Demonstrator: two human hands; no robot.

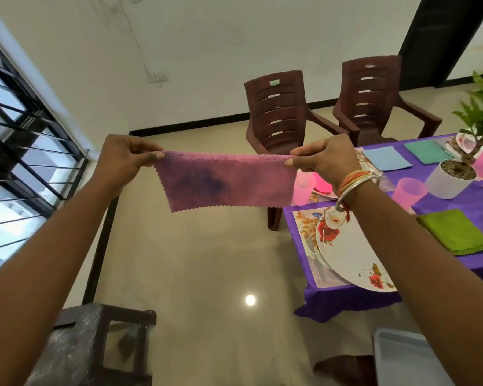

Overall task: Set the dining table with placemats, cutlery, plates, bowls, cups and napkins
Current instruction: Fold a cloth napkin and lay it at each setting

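Forearms (53, 260) outstretched: pink napkin (226, 181) held taut in air.
Left hand (120, 160) and right hand (325, 160) pinch its top corners; judged best folded edge-to-edge before laying beside plate (346, 246).

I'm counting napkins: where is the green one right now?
In the head view, the green napkin lies folded on the purple tablecloth at far right, beside the flowered plate and nearer than the white plant pot.

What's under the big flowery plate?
A flowery placemat lies under the plate, on the purple tablecloth. A fork rests on the placemat at the plate's edge. The placemat's middle is hidden by the plate.
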